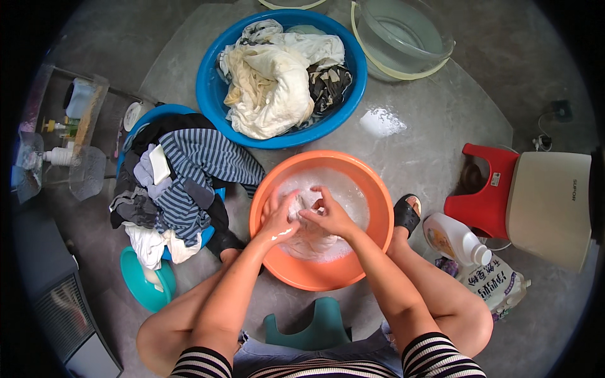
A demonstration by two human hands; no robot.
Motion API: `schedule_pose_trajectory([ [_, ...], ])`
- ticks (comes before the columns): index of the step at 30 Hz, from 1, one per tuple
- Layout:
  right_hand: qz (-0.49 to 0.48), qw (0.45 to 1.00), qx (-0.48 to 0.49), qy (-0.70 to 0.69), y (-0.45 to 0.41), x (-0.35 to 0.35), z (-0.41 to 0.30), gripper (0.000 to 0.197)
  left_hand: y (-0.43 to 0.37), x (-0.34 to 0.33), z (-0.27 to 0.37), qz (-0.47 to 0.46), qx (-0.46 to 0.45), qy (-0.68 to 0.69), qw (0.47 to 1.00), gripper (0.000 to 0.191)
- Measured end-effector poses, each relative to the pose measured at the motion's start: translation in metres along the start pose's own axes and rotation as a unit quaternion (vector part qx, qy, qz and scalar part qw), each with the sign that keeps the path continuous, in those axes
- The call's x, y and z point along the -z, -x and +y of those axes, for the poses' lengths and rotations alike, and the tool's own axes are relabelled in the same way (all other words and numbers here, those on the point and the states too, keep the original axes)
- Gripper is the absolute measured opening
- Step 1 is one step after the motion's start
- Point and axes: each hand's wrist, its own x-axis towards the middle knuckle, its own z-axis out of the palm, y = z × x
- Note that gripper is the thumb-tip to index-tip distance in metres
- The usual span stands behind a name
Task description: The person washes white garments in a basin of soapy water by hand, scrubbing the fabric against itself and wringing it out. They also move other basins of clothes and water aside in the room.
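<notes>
An orange plastic basin (378, 212) of sudsy water stands on the floor between the person's feet. Inside it, a pale, wet cloth (314, 241) lies partly under the foam. My left hand (282, 212) is at the basin's left part, its fingers against a whitish bunch of the cloth. My right hand (328, 212) is just to the right, thumb and fingers curved round the same bunch. Both hands appear closed on this cloth; suds hide part of the contact.
A blue tub (205, 99) of wet clothes stands beyond the basin, striped clothes (189, 165) with a soap bar (159, 164) at left. Right are a red stool (491, 189), a white jug (449, 236) and a detergent bag (491, 279). A teal bowl (137, 288) stands lower left.
</notes>
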Motion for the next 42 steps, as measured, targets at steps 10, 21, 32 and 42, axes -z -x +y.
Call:
schedule_pose_trajectory([
  [10,-0.082,0.972,-0.083,0.203,0.004,0.035,0.083,0.089,-0.017,0.044,0.023,-0.175,0.06,0.513,0.839,0.053],
  [21,0.195,0.925,0.124,0.302,-0.031,-0.009,0.115,0.072,-0.029,-0.043,-0.018,0.006,0.057,0.294,0.954,0.098],
  [32,0.122,0.945,0.218,0.211,0.022,-0.091,-0.049,0.028,-0.037,-0.086,-0.068,-0.111,0.224,0.771,0.586,0.044],
  [42,0.273,0.954,-0.021,0.124,-0.041,0.015,0.08,0.041,-0.028,-0.02,0.006,0.02,0.113,0.415,0.903,0.059],
])
